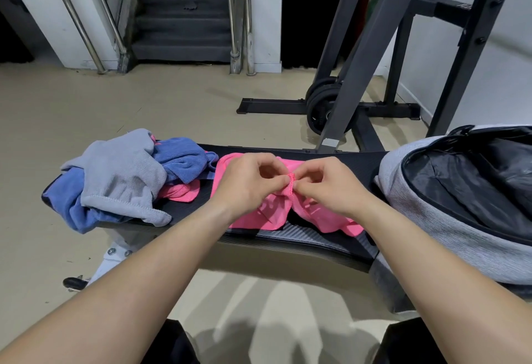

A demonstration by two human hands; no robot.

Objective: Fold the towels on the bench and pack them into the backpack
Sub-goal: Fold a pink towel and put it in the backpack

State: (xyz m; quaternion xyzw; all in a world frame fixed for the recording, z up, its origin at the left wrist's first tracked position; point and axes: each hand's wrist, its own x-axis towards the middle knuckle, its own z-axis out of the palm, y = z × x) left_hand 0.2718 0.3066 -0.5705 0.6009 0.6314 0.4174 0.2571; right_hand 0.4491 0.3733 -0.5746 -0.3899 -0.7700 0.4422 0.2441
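One held pink towel point(273, 216), one grey point(123, 173), one backpack point(431, 208)

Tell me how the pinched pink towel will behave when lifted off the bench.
Probably floppy: the pink towel sags in folds below where the left hand and right hand pinch its hem. Likely light, since fingertip pinches hold it up. Its loose ends may drag on the bench.

We see the left hand point(247, 183) and right hand point(328, 188) meeting over a black padded bench point(302, 238), both pinching one raised edge of a bright pink cloth towel point(273, 214) between thumb and fingers. A crumpled heap of grey towel point(121, 179) and blue towel point(184, 159) lies at the bench's left end. An open grey fabric backpack with black lining point(449, 214) sits at the right end.
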